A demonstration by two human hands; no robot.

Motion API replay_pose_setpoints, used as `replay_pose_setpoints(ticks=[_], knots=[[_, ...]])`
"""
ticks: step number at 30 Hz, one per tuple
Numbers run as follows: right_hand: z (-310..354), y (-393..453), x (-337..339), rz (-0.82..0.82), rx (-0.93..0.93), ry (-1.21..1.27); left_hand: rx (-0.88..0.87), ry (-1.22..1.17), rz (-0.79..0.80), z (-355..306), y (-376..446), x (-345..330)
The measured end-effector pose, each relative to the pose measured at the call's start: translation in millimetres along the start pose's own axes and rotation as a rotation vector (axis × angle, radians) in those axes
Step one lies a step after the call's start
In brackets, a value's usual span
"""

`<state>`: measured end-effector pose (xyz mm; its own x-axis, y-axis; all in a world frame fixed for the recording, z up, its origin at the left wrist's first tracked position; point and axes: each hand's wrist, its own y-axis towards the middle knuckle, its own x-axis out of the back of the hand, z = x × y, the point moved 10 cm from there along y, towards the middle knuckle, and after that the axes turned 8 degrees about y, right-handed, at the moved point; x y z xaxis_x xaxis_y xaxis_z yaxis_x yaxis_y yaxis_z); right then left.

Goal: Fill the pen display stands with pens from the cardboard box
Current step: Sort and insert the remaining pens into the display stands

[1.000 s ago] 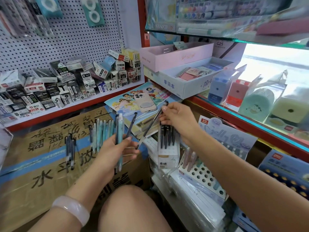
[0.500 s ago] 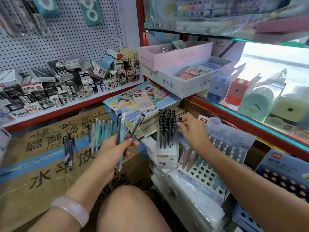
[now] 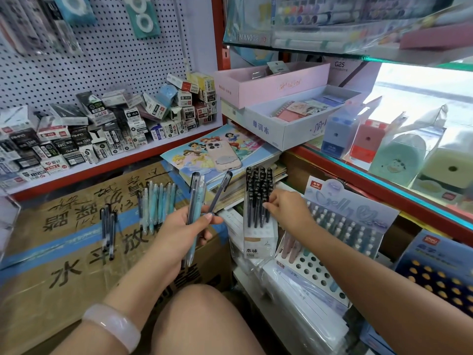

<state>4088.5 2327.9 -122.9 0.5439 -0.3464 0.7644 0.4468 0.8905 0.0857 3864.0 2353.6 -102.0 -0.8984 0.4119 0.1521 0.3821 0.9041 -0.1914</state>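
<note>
My left hand (image 3: 184, 231) grips a bundle of pens (image 3: 195, 201), light blue and dark ones, above the taped cardboard box (image 3: 64, 254). On the box top lie loose dark pens (image 3: 108, 231) and a row of light blue pens (image 3: 157, 203). My right hand (image 3: 288, 210) reaches to the small display stand (image 3: 257, 248) packed with black pens (image 3: 258, 190); its fingertips pinch one pen's barrel there. To the right stands a white perforated stand (image 3: 314, 270) with a few pastel pens (image 3: 289, 247) and a lilac backboard (image 3: 350, 208).
A phone (image 3: 222, 156) lies on a stack of princess books (image 3: 189, 152) behind the stands. Small boxes crowd the shelf (image 3: 102, 129) at left. A blue stand (image 3: 435, 275) sits far right, under the red shelf edge (image 3: 358, 180). My knee (image 3: 204, 319) is in front.
My right hand carried a black pen over to the small stand, set it among the others and now rests lower on the barrels. The left hand has hardly moved with its bundle.
</note>
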Motion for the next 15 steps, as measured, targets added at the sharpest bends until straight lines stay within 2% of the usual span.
replay_pose_setpoints(ticks=[3,4,5,8,9,15], knots=[[14.7,-7.4,28.8,-0.161,0.023,0.080,-0.004,0.000,0.008,-1.4,-1.1,-0.3],[23.2,-11.2,34.1,-0.169,0.029,0.160,-0.006,-0.001,0.014,-1.9,-1.4,-1.2],[32.2,-14.3,33.3,-0.126,0.026,0.290,-0.009,-0.003,0.022,-2.7,-1.9,-2.8],[60.6,-26.7,7.4,0.164,-0.030,0.733,-0.018,-0.005,0.049,-4.5,-4.1,-9.3],[67.0,-29.9,2.4,0.213,-0.045,0.832,-0.020,-0.001,0.057,-4.8,-5.3,-10.9],[72.3,-29.6,0.1,0.213,-0.106,1.036,-0.011,-0.020,0.104,-4.4,-11.1,-16.2]])
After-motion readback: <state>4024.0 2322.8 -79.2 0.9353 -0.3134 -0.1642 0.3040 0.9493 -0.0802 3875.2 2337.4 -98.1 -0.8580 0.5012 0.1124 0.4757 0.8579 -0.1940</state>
